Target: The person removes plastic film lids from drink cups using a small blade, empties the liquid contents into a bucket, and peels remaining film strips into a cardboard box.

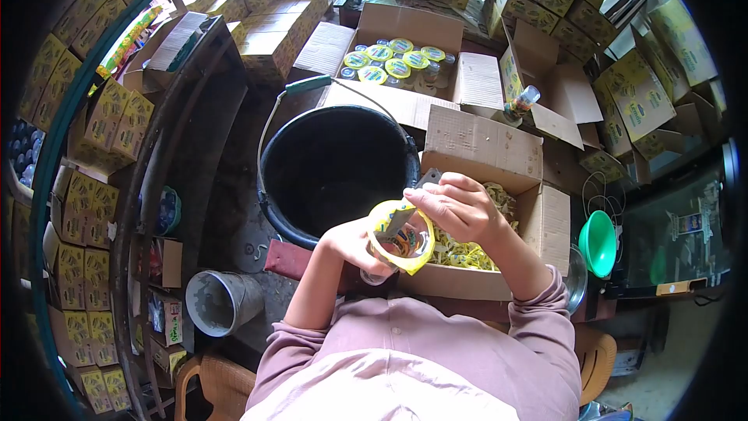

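My left hand (360, 248) is wrapped round a clear plastic cup (401, 245) with a yellow rim, held tilted in front of my chest. Pinched in my right hand (460, 204) is a flat grey blade-like tool (405, 217), which reaches over the cup's opening and touches its yellow lid film. Behind the cup stands a large black bucket (336, 168). To the right, below my right forearm, a cardboard box (485, 148) holds yellow strips (465, 256). What lies inside the cup is too small to make out.
An open carton (409, 22) of yellow-lidded cups (397, 68) stands beyond the bucket. A green bowl (598, 243) is at the right, a grey pail (224, 302) at the lower left. Stacked yellow boxes (276, 15) line the back and sides. A shelf (128, 265) runs along the left.
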Motion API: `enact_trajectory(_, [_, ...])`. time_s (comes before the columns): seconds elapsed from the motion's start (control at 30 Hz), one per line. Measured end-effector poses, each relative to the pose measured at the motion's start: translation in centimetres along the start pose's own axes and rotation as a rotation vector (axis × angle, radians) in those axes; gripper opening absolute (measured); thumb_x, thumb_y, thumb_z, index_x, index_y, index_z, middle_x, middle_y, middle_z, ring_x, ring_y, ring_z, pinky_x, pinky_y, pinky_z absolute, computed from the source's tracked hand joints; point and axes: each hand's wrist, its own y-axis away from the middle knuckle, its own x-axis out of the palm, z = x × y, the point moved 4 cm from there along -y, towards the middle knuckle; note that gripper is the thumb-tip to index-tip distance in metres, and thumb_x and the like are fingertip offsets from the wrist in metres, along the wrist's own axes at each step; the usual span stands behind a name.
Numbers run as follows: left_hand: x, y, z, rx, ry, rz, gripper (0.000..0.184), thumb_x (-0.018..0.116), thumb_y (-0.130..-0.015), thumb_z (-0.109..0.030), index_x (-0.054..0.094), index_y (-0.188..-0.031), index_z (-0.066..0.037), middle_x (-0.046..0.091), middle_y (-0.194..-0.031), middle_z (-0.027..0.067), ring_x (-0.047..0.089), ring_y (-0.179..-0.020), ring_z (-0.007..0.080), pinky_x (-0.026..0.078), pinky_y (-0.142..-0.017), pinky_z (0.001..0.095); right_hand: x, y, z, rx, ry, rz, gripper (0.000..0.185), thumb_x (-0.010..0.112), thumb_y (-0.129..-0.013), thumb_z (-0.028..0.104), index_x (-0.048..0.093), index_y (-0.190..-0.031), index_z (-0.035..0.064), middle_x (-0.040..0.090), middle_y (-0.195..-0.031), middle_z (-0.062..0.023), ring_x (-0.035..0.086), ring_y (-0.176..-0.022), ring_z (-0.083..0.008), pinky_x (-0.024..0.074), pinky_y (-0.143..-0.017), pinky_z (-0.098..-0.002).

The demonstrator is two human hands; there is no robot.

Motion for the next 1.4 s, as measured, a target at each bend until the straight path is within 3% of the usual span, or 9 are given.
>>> enact_trajectory(0.17, [0.2, -0.5, -0.9, 0.128, 0.241, -0.071, 0.071, 0.073, -0.063, -0.016, 0.034, -0.121, -0.001, 0.053, -0.098, 0.0107, 0.058, -0.074, 0.0144, 0.050, -0.064, 0.0264, -0.2, 0.6, -1.0, 0.012, 0.068, 0.036, 0.025, 0.069, -0.070, 0.003, 0.060, -0.093, 0.0005, 0.067, -0.080, -0.0038, 0.063, -0.066, -0.0126, 0.0468, -0.068, -0.0276])
enact_trajectory(0.3, [-1.3, -0.1, -1.7, 0.272, 0.041, -0.205, 0.073, 0.073, -0.064, -0.019, 0.034, -0.124, -0.003, 0.046, -0.112, 0.0078, 0.048, -0.102, 0.0154, 0.040, -0.089, 0.0294, -0.3, 1.1, -1.4, 0.056, 0.131, 0.026, 0.031, 0.062, -0.072, 0.006, 0.063, -0.103, 0.0046, 0.057, -0.067, 0.0041, 0.056, -0.065, -0.0088, 0.0454, -0.074, -0.0271])
enact_trajectory(0.43, [-1.2, 0.1, -2.8, 0.268, -0.006, -0.413, 0.077, 0.068, -0.070, -0.026, 0.029, -0.132, -0.002, 0.042, -0.124, 0.0079, 0.039, -0.116, 0.0151, 0.030, -0.098, 0.0295, -0.4, 1.3, -1.8, 0.109, 0.142, 0.071, 0.035, 0.061, -0.071, 0.005, 0.060, -0.106, 0.0033, 0.051, -0.060, 0.0032, 0.052, -0.059, -0.0089, 0.0443, -0.073, -0.0266])
enact_trajectory(0.57, [-1.6, 0.3, -1.9, 0.334, -0.207, -0.579, 0.067, 0.064, -0.073, -0.024, 0.033, -0.128, 0.000, 0.046, -0.118, 0.0073, 0.044, -0.109, 0.0138, 0.036, -0.092, 0.0298, -0.1, 1.2, -1.8, 0.175, 0.127, 0.104, 0.037, 0.061, -0.071, 0.004, 0.059, -0.108, 0.0029, 0.050, -0.059, 0.0023, 0.051, -0.057, -0.0097, 0.0442, -0.072, -0.0264])
enact_trajectory(0.73, [-0.7, -0.6, -3.7, 0.390, -0.743, -0.727, 0.061, 0.077, -0.063, -0.015, 0.045, -0.112, -0.001, 0.058, -0.094, 0.0096, 0.058, -0.082, 0.0177, 0.046, -0.073, 0.0277, 0.0, 1.5, -1.8, 0.200, 0.139, 0.119, 0.037, 0.060, -0.071, 0.005, 0.058, -0.108, 0.0023, 0.050, -0.059, 0.0025, 0.050, -0.058, -0.0098, 0.0445, -0.073, -0.0264])
enact_trajectory(1.13, [0.9, -1.1, -2.9, 0.213, -0.309, -0.376, 0.053, 0.072, -0.070, -0.014, 0.045, -0.114, 0.000, 0.057, -0.097, 0.0069, 0.052, -0.089, 0.0130, 0.042, -0.083, 0.0262, -0.3, 1.6, -1.1, 0.119, 0.137, 0.068, 0.041, 0.062, -0.069, 0.004, 0.060, -0.109, 0.0029, 0.053, -0.063, 0.0029, 0.051, -0.058, -0.0085, 0.0457, -0.076, -0.0267])
enact_trajectory(1.23, [1.4, -1.0, -3.4, 0.156, -0.159, -0.326, 0.053, 0.071, -0.071, -0.013, 0.045, -0.115, 0.000, 0.056, -0.098, 0.0066, 0.052, -0.089, 0.0127, 0.041, -0.083, 0.0254, -0.5, 1.7, -0.9, 0.067, 0.113, 0.079, 0.035, 0.070, -0.067, 0.001, 0.061, -0.101, 0.0011, 0.066, -0.080, -0.0020, 0.057, -0.058, -0.0092, 0.0456, -0.067, -0.0267])
enact_trajectory(1.33, [1.1, -1.1, -3.3, 0.193, -0.177, -0.229, 0.052, 0.069, -0.072, -0.014, 0.044, -0.116, -0.001, 0.056, -0.099, 0.0074, 0.054, -0.086, 0.0130, 0.044, -0.079, 0.0254, -0.4, 2.0, -0.8, 0.065, 0.060, 0.043, 0.036, 0.071, -0.066, 0.001, 0.060, -0.100, 0.0012, 0.067, -0.079, -0.0028, 0.058, -0.058, -0.0093, 0.0453, -0.066, -0.0263])
enact_trajectory(1.4, [1.0, -0.8, -2.2, 0.096, -0.006, -0.188, 0.067, 0.069, -0.071, -0.012, 0.033, -0.126, 0.000, 0.056, -0.098, 0.0109, 0.059, -0.081, 0.0166, 0.047, -0.072, 0.0277, -0.3, 2.2, -0.6, 0.061, 0.066, 0.037, 0.032, 0.066, -0.070, 0.005, 0.062, -0.102, 0.0021, 0.063, -0.075, -0.0012, 0.058, -0.064, -0.0106, 0.0466, -0.069, -0.0279])
